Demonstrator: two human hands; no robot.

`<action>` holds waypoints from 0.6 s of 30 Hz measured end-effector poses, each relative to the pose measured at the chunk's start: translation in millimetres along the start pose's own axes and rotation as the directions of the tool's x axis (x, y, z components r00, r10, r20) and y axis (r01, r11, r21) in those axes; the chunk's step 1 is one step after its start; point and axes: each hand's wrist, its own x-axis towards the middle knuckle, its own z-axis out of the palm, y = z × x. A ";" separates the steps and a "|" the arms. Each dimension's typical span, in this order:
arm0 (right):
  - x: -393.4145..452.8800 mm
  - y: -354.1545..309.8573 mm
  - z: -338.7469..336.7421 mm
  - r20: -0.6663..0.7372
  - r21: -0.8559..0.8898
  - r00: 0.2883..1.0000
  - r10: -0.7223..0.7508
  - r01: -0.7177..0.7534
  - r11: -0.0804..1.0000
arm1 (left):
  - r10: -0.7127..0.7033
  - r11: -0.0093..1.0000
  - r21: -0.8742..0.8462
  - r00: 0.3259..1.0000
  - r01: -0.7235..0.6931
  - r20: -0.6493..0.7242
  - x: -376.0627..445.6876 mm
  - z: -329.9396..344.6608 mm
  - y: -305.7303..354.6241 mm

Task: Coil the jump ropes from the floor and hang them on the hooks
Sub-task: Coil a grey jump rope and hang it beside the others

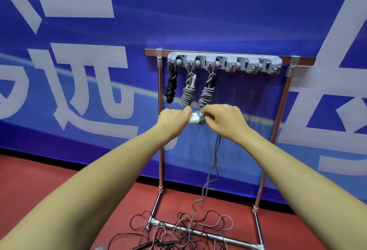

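Two hands raised before a rack (160, 110). Left hand (173, 118) gripping white handles (193, 119); right hand (224, 119) pinching grey rope (215, 162) wound round them, tail trailing to the floor. Three coiled ropes hung on the hook bar (224, 62): one black (170, 88), two grey (187, 92) (206, 92). Loose ropes (178, 230) tangled on the floor.

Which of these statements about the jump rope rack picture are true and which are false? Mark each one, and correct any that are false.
1. Three coiled ropes hang from the hook rail. True.
2. The leftmost hanging rope is white. False: it is black.
3. Both hands, left hand and right hand, hold a grey rope. True.
4. The floor is green. False: it is red.
5. Loose ropes lie at the rack's base. True.
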 end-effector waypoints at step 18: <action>20.0 10.5 8.8 0.030 0.542 0.951 0.306 -0.273 0.795 | 0.156 0.935 -0.168 0.789 -0.311 -0.594 -11.2 -31.6 -14.2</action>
